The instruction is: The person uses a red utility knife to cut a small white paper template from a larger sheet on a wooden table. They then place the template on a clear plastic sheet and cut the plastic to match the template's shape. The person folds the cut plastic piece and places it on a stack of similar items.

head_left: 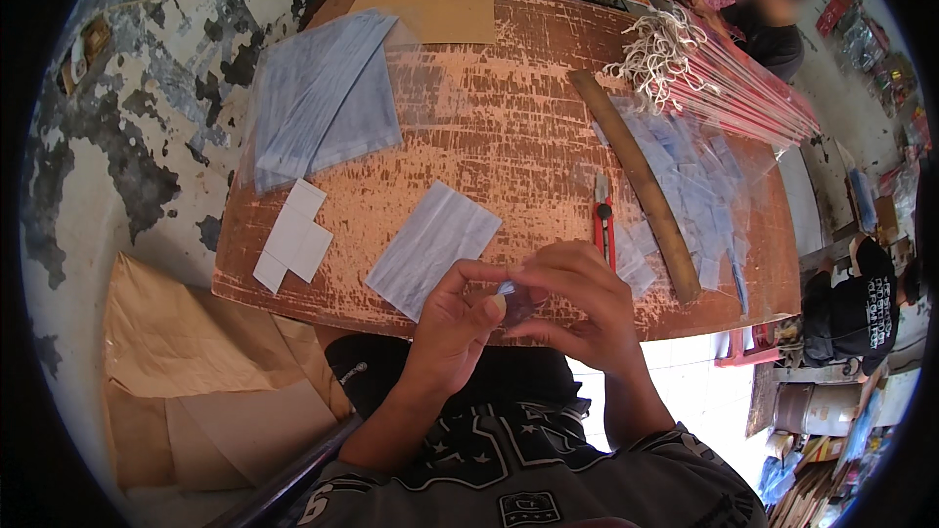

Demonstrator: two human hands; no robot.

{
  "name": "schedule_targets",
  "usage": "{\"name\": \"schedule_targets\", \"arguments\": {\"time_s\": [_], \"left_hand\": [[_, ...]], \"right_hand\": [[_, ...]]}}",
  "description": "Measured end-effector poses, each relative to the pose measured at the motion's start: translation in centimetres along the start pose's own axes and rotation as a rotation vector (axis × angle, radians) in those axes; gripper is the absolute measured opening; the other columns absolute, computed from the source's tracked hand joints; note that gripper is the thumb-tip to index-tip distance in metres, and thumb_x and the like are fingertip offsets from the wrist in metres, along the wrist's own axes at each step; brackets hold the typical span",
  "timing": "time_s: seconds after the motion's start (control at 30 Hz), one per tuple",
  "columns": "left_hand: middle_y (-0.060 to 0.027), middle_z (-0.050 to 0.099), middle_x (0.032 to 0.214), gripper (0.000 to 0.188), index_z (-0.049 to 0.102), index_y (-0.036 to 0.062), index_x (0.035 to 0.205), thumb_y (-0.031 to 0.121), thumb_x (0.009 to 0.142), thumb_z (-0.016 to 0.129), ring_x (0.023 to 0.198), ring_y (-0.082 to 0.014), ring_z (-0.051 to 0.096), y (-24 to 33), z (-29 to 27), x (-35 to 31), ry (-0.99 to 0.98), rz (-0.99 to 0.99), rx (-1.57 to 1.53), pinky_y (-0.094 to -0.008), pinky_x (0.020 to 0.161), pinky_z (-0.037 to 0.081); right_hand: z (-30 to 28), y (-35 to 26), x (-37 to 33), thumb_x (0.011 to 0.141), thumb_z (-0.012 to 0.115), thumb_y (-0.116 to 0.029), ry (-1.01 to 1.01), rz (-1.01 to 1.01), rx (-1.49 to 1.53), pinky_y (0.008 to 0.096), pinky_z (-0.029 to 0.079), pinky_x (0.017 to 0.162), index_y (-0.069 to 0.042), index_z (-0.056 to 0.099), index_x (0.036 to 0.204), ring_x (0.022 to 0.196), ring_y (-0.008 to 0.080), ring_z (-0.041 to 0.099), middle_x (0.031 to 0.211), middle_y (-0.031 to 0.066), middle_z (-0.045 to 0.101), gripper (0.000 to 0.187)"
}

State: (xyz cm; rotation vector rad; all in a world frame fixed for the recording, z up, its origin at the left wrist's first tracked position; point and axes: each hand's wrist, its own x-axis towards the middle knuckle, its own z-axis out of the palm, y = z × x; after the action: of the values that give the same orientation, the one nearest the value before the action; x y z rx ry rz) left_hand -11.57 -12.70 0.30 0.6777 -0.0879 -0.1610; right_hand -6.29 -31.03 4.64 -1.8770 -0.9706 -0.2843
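Near the front edge of the table, both hands meet around a small piece of clear plastic film (521, 304). My left hand (452, 330) pinches it between thumb and forefinger. My right hand (592, 311) curls round its other side, with the thumb below and the fingers above; the fingers partly cover the film. A stack of bluish clear plastic sheets (433, 240) lies flat just beyond my left hand. Beyond my right hand rests a red utility knife (603, 220), beside a long wooden strip (641, 186).
Larger plastic sheets (333, 98) lie at the far left, with white card pieces (295, 240) nearer. Cut plastic pieces (690, 171) spread right of the strip. Red bundles with white cords (724, 78) sit at the back right, near a person (773, 15). Brown paper (186, 332) is at left.
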Motion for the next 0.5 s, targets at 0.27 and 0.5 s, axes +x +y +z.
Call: {"name": "schedule_targets", "arguments": {"time_s": [0.27,0.5], "left_hand": [[-0.0148,0.067,0.122,0.033,0.054,0.0039,0.119,0.023,0.098,0.071,0.118,-0.024,0.066,-0.6,-1.1,0.0,0.01,-0.054,-0.038,-0.035,0.102,0.053],[-0.0121,0.066,0.118,0.039,0.055,0.0028,0.124,0.026,0.098,0.071,0.117,-0.0235,0.065,0.0,-0.1,-0.2,0.005,-0.055,-0.052,-0.0361,0.1,0.053]], "right_hand": [[0.0,-0.2,0.7,0.069,0.087,-0.019,-0.049,-0.007,-0.032,0.0427,0.048,0.092,-0.008,0.07,0.123,0.111,0.0307,0.061,0.114,0.008,0.066,0.058],[0.6,-0.2,0.9,0.069,0.087,-0.021,-0.037,-0.01,-0.028,0.0431,0.048,0.094,-0.01,0.071,0.124,0.111,0.0303,0.06,0.114,0.0067,0.066,0.058]]}}
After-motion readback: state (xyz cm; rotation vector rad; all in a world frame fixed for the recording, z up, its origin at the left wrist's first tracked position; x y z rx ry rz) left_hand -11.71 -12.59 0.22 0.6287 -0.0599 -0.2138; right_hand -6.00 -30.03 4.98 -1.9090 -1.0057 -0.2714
